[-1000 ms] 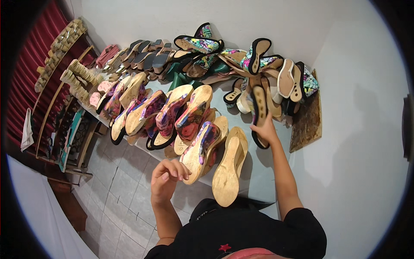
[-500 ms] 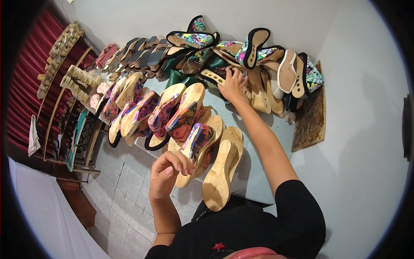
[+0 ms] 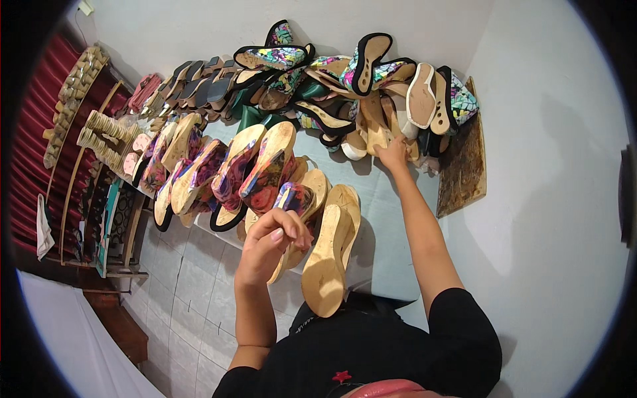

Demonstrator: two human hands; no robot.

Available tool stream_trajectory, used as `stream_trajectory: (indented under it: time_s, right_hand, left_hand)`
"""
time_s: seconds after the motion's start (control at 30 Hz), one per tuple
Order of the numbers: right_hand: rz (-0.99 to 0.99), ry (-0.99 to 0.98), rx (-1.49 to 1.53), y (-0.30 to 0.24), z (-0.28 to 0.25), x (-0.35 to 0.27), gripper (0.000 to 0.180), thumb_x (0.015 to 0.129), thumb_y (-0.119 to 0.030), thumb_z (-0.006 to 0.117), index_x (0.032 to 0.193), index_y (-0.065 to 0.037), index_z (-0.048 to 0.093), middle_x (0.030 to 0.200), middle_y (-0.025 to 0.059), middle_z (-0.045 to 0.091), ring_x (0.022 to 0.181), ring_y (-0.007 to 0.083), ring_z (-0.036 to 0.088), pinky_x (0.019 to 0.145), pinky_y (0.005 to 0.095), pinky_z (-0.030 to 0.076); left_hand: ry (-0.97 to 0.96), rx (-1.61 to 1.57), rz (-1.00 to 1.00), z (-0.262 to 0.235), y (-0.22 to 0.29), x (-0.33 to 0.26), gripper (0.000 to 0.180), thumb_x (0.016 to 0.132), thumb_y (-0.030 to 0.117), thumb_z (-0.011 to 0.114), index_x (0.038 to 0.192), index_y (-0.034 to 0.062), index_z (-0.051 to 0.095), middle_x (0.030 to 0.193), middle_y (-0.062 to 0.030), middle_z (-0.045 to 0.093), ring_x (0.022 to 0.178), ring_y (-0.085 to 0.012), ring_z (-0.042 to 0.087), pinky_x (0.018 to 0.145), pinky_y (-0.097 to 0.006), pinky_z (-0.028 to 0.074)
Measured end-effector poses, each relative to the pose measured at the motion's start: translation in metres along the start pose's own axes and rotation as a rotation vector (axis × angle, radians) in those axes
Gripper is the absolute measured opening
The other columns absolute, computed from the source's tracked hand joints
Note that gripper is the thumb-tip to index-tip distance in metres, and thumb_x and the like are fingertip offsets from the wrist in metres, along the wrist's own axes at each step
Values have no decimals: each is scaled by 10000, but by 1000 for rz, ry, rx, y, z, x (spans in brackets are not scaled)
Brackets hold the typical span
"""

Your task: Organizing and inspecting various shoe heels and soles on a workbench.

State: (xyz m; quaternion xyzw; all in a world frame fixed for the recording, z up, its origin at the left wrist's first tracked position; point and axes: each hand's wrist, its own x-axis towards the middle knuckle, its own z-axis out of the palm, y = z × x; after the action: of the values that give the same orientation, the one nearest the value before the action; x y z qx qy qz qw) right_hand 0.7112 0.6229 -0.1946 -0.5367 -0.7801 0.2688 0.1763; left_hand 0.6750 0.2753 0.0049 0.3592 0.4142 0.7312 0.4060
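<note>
My right hand (image 3: pixel 393 154) reaches into the far pile, its fingers gripping the near end of a bare wooden wedge sole (image 3: pixel 376 126). To its left lies a patterned wedge sandal (image 3: pixel 325 118) with black edging, and a rounded white toe (image 3: pixel 353 147) shows beneath it. Just right of the hand a white-edged shoe sole (image 3: pixel 419 99) leans on the pile. My left hand (image 3: pixel 272 242) hovers with loosely curled fingers, nothing visible in them. Beneath it, at the near end of the row, stand a floral sandal (image 3: pixel 295 198) and a pale wooden wedge (image 3: pixel 325 265).
Several floral wooden sandals (image 3: pixel 225 166) line the left edge of the pale blue table (image 3: pixel 391 245). Behind them are dark-soled shoes (image 3: pixel 215 89). A stained wooden board (image 3: pixel 464 166) stands by the right wall. Racks (image 3: pixel 99 146) hold stacked parts at the left.
My right hand has moved right, off the black-edged sandal and onto a wooden sole. That sandal now shows uncovered. My left hand stays raised while the whole view shifts slightly.
</note>
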Motion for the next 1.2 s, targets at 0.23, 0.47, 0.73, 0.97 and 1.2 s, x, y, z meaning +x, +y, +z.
stream_trajectory:
  time_s: [0.23,0.47,0.73,0.97,1.2]
  right_hand:
    - [77,136,250,-12,-30,-16,630,601,-336,699,1092,-10,477,1039,214,570,989,347,532,871,387,392]
    - [132,47,257,-15,-71,11,501,601,-357,703,964,-21,629,929,167,627,833,265,616,676,350,495]
    - [187,-78,578,-29,-114,26,519,644,-362,709,914,70,609,896,156,608,755,227,623,567,324,525]
    - [217,-141,839,-6,-117,-2,510,712,-358,674,1048,8,562,996,132,573,844,255,602,654,371,525]
    - [186,-48,1049,36,-86,-42,426,789,-335,601,1075,-21,570,965,114,587,814,216,609,610,330,547]
  left_hand:
    - [-47,-60,-45,-11,2,3,176,841,193,462,821,18,460,768,-83,484,754,-159,497,728,-296,416]
    - [-77,113,-172,-25,3,18,160,861,194,450,873,41,496,826,-33,524,784,-117,521,733,-266,418]
    - [-61,127,-147,-28,10,24,155,858,198,451,859,49,493,813,-40,533,772,-131,535,732,-278,426]
    - [-57,125,-182,-36,7,15,150,868,191,443,871,60,516,820,-10,531,783,-94,534,743,-261,436]
    - [-41,131,-197,-43,4,7,160,872,197,434,865,62,520,818,-9,535,779,-94,536,749,-264,434]
